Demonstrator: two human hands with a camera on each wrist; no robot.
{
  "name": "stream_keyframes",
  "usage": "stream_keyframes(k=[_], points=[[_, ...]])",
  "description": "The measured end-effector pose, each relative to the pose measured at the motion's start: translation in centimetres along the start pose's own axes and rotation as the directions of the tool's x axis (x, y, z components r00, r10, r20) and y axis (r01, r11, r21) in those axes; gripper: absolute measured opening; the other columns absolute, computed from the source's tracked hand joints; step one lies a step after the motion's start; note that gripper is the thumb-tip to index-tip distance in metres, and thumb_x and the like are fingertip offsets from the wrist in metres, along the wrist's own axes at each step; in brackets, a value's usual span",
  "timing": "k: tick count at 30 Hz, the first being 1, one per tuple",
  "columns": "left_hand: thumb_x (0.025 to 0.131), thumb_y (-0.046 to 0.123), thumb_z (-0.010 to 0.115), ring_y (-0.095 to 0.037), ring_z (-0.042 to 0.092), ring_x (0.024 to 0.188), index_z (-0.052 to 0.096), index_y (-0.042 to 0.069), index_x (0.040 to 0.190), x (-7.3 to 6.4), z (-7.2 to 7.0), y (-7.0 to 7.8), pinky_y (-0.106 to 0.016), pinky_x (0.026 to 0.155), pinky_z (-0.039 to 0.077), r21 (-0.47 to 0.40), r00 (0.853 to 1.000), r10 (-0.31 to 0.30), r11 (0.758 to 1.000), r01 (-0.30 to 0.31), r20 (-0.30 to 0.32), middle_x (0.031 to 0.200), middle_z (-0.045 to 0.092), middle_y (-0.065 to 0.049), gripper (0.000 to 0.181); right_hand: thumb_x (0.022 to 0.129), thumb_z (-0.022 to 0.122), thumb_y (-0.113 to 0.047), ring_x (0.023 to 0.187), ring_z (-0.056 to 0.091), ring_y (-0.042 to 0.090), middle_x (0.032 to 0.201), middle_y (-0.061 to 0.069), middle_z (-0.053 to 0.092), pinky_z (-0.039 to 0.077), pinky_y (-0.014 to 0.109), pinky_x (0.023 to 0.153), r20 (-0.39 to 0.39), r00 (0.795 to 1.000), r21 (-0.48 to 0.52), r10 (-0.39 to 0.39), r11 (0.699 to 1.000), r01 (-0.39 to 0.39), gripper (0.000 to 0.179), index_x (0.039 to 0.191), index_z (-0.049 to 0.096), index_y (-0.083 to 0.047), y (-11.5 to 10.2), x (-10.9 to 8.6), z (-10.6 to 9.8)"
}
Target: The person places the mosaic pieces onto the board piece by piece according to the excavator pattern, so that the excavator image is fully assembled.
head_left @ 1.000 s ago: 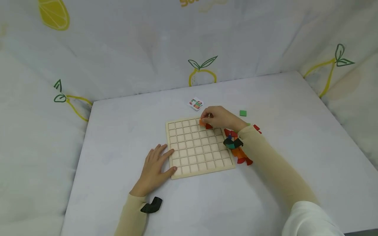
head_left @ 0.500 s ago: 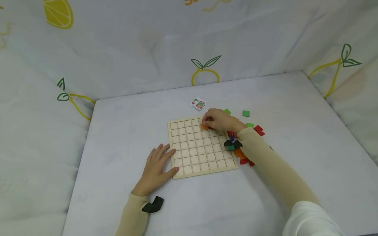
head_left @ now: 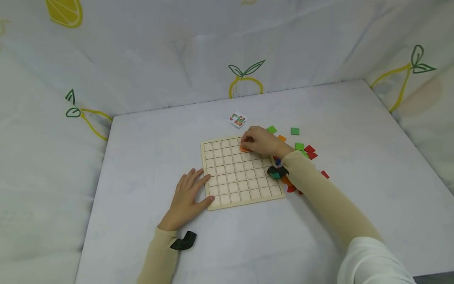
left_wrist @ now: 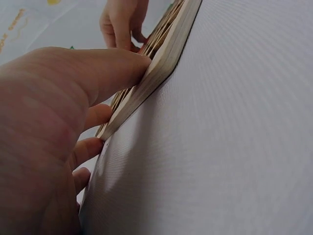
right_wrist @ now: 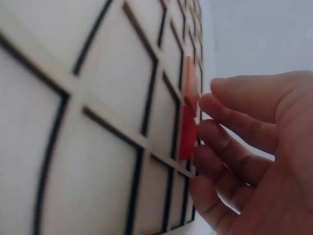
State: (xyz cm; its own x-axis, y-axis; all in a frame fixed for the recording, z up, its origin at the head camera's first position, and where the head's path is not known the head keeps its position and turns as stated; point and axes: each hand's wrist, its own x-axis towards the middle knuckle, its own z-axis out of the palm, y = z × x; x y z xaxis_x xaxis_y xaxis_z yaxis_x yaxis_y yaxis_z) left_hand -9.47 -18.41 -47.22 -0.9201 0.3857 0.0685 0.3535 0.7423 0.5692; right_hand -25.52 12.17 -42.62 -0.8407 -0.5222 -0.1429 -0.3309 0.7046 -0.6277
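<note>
My left hand [head_left: 185, 201] lies with spread fingers at the left edge of a wooden grid board [head_left: 232, 172]; its thumb and a finger overlap the rim. The left wrist view shows the thumb [left_wrist: 120, 73] over the board's edge. At the board's far side, my right hand [head_left: 261, 141] bends its fingers over an orange tile [head_left: 244, 148]. Seen from the right wrist, the orange tile [right_wrist: 190, 81] sits in the grid next to a red tile [right_wrist: 187, 134]. The index fingertip is right at the orange tile, while the thumb stands off from it.
Behind the board lies a small patterned card [head_left: 237, 119]. Loose tiles are scattered right of the board: a green tile [head_left: 295, 131], a red piece [head_left: 309, 148], an orange tile [head_left: 281, 138] and several more, partly under the right sleeve [head_left: 328, 197]. A lemon-print cloth [head_left: 159, 55] backs the table.
The orange tile, earlier held tilted between the right fingers, now lies flat in the grid. The right fingers have eased off it slightly. My left hand stays at the board's edge.
</note>
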Motion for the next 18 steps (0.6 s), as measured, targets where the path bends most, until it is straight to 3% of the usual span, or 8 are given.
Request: stream_keyframes(k=[7, 18], points=[[0.092, 0.039, 0.072, -0.031, 0.016, 0.158, 0.049, 0.018, 0.151, 0.3, 0.3, -0.1, -0.053, 0.13, 0.006, 0.0, 1.0, -0.001, 1.0, 0.001, 0.009, 0.164, 0.035, -0.007, 0.067, 0.104, 0.056, -0.03, 0.111, 0.06, 0.025, 0.124, 0.006, 0.067, 0.051, 0.044, 0.098, -0.005, 0.994, 0.196, 0.11, 0.975, -0.107, 0.03, 0.126, 0.067, -0.013, -0.1, -1.5, -1.9], [0.091, 0.037, 0.072, -0.031, 0.017, 0.158, 0.05, 0.016, 0.149, 0.0, -0.1, 0.4, -0.052, 0.13, 0.006, -0.002, 1.0, -0.017, 1.0, 0.017, 0.011, 0.164, 0.035, -0.007, 0.066, 0.103, 0.059, -0.023, 0.101, 0.057, 0.026, 0.116, 0.01, 0.066, 0.052, 0.036, 0.082, -0.045, 0.987, 0.061, 0.154, 0.987, -0.151, 0.027, 0.124, 0.067, -0.009, 0.8, -5.0, -3.7]])
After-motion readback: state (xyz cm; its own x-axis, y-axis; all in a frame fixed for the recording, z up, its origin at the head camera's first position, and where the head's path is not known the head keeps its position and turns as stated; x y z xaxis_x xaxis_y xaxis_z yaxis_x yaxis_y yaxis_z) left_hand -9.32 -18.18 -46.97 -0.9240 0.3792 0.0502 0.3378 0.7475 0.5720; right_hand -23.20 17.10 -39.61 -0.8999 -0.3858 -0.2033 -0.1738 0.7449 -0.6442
